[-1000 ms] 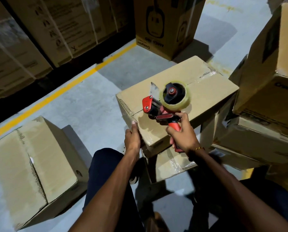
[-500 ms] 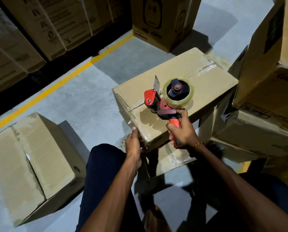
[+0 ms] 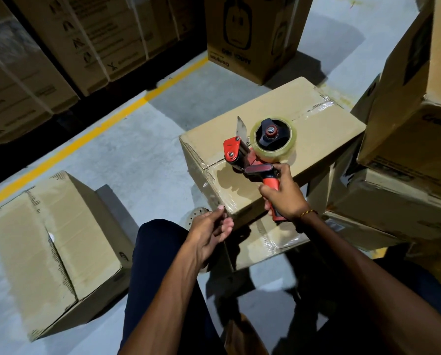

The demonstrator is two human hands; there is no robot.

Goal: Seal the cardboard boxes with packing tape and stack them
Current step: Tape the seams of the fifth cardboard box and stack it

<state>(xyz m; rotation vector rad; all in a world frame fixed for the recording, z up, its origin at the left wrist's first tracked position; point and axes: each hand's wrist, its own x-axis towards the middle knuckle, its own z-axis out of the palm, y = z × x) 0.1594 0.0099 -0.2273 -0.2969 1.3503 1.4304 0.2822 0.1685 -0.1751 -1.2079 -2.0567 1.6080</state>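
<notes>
Warehouse floor [image 3: 142, 160], we're sitting | box [image 3: 303, 124] on stack ahead | right hand [image 3: 284, 194] grip still holding tape dispenser [image 3: 260, 152] on top | left hand [image 3: 209, 234] off box corner, grip loose, holding nothing

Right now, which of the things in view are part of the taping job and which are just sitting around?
In the job:
- tape dispenser, gripped by the right hand
- box being taped, with the left hand at its near corner
- box underneath
- box on the floor at left, possibly next

Just sitting around:
- printed box beyond
- strapped cartons
- yellow floor line
</notes>
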